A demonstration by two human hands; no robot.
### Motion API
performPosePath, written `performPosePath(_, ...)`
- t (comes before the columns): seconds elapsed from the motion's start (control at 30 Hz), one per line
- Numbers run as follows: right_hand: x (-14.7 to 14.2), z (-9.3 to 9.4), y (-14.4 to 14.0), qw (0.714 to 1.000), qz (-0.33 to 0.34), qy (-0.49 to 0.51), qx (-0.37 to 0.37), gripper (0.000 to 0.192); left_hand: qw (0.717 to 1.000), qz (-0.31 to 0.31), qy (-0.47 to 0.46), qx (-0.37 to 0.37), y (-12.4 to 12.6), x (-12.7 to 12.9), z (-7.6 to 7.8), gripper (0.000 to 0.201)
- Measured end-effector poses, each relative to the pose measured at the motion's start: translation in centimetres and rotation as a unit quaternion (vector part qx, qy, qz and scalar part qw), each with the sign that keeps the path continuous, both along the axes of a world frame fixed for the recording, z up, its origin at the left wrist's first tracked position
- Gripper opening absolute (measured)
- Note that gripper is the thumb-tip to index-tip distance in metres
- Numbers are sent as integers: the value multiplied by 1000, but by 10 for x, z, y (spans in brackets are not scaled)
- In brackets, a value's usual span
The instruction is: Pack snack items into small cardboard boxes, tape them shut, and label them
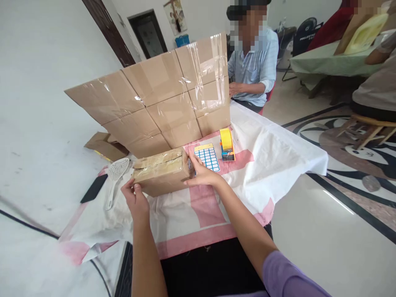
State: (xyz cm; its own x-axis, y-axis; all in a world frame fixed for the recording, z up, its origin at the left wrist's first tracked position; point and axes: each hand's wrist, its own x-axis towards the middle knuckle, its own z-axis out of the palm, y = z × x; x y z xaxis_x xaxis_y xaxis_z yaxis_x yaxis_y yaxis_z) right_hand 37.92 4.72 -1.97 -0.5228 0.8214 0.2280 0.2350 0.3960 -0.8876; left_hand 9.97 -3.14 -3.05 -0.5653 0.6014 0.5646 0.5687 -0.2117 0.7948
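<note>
A taped cardboard box [161, 177] is held between my two hands, just above or on the cloth-covered table; which one I cannot tell. My left hand [136, 200] grips its left end, thumb on the near face. At the right end, my right hand [201, 171] has its fingers along the side and its thumb toward the near edge. Right of the box lies a sheet of blue-edged labels [208, 156], partly behind my right hand. Beyond that stands a yellow and blue tape dispenser [227, 144]. To the left rests a white slotted skimmer [116, 175].
Stacked cardboard boxes [167, 99] form a tall wall behind my hands. A dark flat object [94, 188] and an open carton [107, 145] sit at the left. Across the table is a seated person [255, 70]. The tablecloth [247, 181] hangs over the edge.
</note>
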Motion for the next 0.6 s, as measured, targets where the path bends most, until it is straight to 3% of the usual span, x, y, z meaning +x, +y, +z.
performPosePath(0.17,-13,9,-12,996,0,46,71,145,996,-48,-63,49,3,-6,-23,51)
performPosePath(0.37,-13,19,-21,989,-88,112,48,129,976,6,-199,83,-1,-12,-41,40)
performPosePath(0.5,25,42,-24,974,-108,200,1,111,962,7,-259,91,1,-17,-40,33)
performPosePath(0.6,76,69,-32,956,-160,242,42,104,956,7,-280,88,0,-16,-37,31)
